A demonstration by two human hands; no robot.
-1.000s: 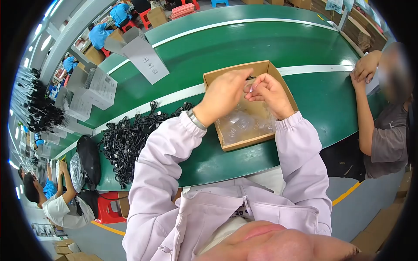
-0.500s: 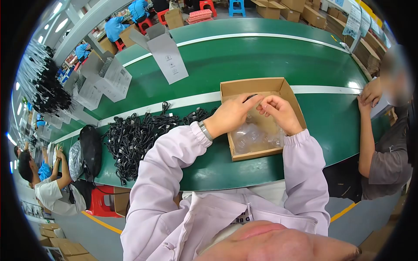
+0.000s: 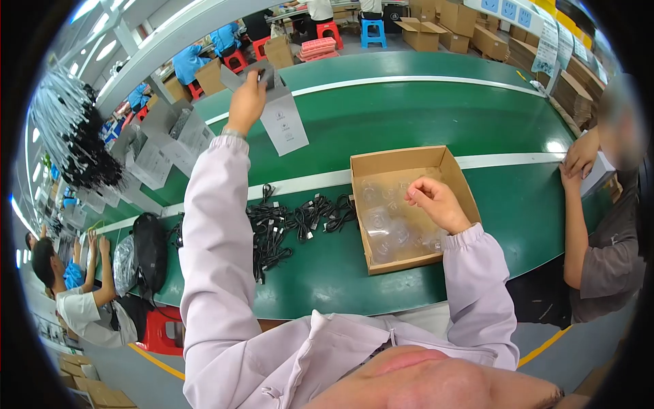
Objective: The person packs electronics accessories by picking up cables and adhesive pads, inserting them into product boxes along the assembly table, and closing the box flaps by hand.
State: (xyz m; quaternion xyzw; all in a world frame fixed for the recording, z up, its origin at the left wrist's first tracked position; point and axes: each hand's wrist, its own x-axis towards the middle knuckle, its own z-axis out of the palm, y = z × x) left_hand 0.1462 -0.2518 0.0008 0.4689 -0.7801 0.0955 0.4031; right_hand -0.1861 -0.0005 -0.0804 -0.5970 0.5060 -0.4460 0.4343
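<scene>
1 L hand [image 3: 246,105] at wht box [image 3: 283,123], R hand [image 3: 441,204] abv tray [image 3: 407,264].

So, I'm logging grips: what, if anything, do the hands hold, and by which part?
The left hand, at the pale box, seems to pinch a small dark thing; which part can't be told. The right hand shows nothing held.

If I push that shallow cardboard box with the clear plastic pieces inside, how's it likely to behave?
The shallow cardboard box is probably light for its size, with thin-looking walls and just clear plastic pieces inside. Low and wide, it'd likely slide along the glossy green tabletop rather than tip. The pieces look loose, so they may shift.
</scene>
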